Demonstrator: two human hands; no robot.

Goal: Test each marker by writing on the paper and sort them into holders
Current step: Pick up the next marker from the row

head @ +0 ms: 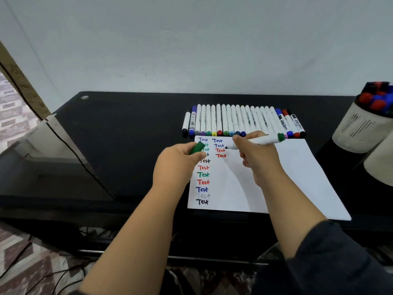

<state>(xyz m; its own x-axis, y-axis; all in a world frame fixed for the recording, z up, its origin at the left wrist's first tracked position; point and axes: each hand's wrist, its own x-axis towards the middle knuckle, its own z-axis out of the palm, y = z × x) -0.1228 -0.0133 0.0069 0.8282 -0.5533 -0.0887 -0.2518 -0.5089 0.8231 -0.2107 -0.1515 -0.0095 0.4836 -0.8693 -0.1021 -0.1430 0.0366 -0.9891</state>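
Right hand fingers pinch an uncapped marker, tip just above the paper. Left hand fingers clamp its green cap beside them.

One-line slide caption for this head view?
Right hand poises an uncapped green-ended white marker over the white test paper; left hand holds its green cap.

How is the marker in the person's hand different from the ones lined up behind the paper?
The held marker is uncapped, its tip bare over the paper; the row of markers all wear caps. The right hand holds it crosswise in the air, while the row lies flat on the table. Its green cap sits in the left hand. Most share white barrels.
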